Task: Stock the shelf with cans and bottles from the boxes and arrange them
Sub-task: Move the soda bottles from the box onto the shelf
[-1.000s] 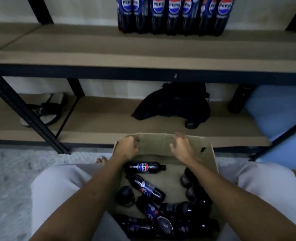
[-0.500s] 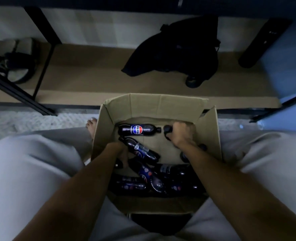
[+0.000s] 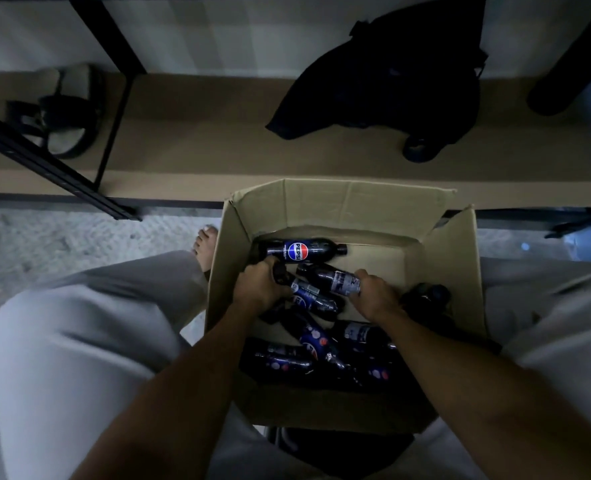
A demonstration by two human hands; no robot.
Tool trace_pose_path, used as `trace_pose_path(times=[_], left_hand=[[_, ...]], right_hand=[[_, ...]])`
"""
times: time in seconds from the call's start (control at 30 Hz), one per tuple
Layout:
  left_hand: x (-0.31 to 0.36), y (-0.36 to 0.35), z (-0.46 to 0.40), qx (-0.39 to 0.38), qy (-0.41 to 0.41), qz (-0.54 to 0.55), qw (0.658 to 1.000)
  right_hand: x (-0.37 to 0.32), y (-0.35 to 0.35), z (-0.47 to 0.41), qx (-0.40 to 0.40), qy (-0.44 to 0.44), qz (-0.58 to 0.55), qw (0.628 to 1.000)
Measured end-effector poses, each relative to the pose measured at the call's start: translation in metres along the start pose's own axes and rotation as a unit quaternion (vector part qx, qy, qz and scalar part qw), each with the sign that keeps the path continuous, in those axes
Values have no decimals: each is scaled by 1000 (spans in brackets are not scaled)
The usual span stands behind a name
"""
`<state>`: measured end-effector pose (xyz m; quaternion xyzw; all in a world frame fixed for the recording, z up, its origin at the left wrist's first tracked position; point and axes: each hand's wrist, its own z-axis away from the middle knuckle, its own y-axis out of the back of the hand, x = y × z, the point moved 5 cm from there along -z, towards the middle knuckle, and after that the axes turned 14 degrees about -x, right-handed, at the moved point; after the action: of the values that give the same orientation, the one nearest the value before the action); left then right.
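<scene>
Bottles fill the box (image 3: 453,258) between the knees, a dark heap lying every which way at the near end, and both hands are down among them now, where a second ago they sat up on the far flap. Left hand (image 3: 257,289) has dropped from the rim and curled its fingers round a bottle (image 3: 308,296) at the neck end, the cap hidden in the fist. Right hand (image 3: 373,296), which half a second back was reaching for a cap by the far wall, has pulled that second bottle (image 3: 332,278) toward the middle and clamps it near the base, fingers wrapped over the white label. Two at once, then, one per hand, and I judge the lift is next. Just beyond the knuckles the Pepsi bottle (image 3: 301,250) lies flat along the far wall, logo up, cap to the right, untouched in all three looks. Further out, the low shelf (image 3: 200,133) carries only a sandal (image 3: 62,123) and a black bag (image 3: 391,77), no stock yet. The head has tipped well down, so the upper board with its standing row has gone out of view. For the job that means unloading goes on: plenty left in the box, and both grips look firm enough to carry up, though the dim light hides the fingertips.
</scene>
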<state>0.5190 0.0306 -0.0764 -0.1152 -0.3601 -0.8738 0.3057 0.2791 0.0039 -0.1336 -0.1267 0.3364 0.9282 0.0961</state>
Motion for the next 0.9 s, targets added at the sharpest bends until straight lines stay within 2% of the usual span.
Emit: trace_pose_path(times=[0.1, 0.2, 0.3, 0.5, 0.67, 0.77, 0.83, 0.9], left_hand=[[-12, -10, -12, 48, -1, 152, 987], [-20, -25, -29, 23, 12, 227, 973], [-31, -45, -47, -14, 39, 228, 973], [-43, -76, -59, -1, 84, 272, 959], [-58, -87, -58, -8, 74, 284, 956], [-58, -82, -54, -5, 115, 269, 956], [-54, -79, -52, -10, 116, 247, 962], [-53, -78, -50, -16, 112, 272, 956]], right_hand=[[-1, -2, -15, -10, 5, -13, 1000], [6, -10, -31, -28, 4, -8, 1000], [13, -19, -49, -49, -13, 43, 998], [8, -25, -77, -88, -27, 138, 986], [3, -25, -81, -76, -61, 198, 975], [1, -28, -77, -77, -54, 172, 981], [0, -29, -74, -83, -43, 124, 988], [0, -26, -69, -89, -23, 60, 994]])
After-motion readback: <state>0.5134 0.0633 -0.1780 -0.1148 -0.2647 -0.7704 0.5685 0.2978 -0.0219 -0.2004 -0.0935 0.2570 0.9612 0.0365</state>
